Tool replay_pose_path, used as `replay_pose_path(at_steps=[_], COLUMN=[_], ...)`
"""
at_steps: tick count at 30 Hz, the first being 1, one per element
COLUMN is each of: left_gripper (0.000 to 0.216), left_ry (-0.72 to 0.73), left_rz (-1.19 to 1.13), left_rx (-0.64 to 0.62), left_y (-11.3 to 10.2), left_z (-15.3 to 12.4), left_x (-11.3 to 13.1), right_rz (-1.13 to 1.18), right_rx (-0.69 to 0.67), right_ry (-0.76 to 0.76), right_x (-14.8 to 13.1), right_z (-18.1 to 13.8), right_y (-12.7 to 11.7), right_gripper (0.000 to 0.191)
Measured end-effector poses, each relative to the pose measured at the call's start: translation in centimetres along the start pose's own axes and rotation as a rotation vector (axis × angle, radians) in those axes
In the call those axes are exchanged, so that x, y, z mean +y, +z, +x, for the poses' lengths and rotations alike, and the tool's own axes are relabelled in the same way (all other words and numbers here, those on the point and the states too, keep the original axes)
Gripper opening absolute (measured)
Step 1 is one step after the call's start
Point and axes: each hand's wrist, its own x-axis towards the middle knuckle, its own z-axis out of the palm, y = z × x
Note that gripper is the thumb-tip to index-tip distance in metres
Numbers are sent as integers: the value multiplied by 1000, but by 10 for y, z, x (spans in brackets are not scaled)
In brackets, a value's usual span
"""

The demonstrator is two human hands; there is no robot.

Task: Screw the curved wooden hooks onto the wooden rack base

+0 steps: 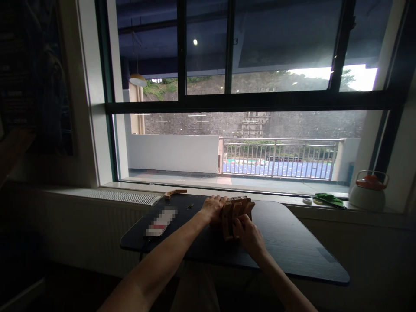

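Observation:
A brown wooden slatted piece (236, 209) with several curved slats stands on the dark table in front of me. My left hand (214, 207) grips its far left side, the fingers bent over the top. At its near right side, my right hand (248, 232) is closed, its fingertips against one of the curved slats. Whether those fingertips also hold something small is hidden. Farther left, near the table's back edge, lies a loose angled wooden part (175, 193). Between it and my left hand is a small dark item (190, 206), too small to make out.
A blurred-out flat item (160, 222) lies on the left of the dark table (292, 242), with a cord by it. The windowsill holds a white kettle-like pot (368, 193), a green cloth (329, 199) and tape rolls (307, 201). A radiator grille (130, 197) adjoins the table.

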Motion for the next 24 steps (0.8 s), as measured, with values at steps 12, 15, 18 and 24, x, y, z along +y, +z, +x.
replay_pose_path(at_steps=[12, 15, 18, 24], left_gripper=[86, 84, 84, 87], left_ry=[0, 9, 2, 18], left_rz=[-30, -31, -30, -121], left_rx=[10, 24, 42, -4], left_y=[1, 2, 4, 4], left_z=[1, 1, 2, 7], left_x=[-1, -1, -1, -9], right_rz=[-440, -279, 41, 94], right_rx=[0, 33, 19, -54], right_ry=[-310, -182, 13, 53], right_x=[-12, -7, 7, 10], right_z=[-16, -12, -2, 17], right_y=[-4, 3, 13, -1], right_gripper=[13, 19, 26, 28])
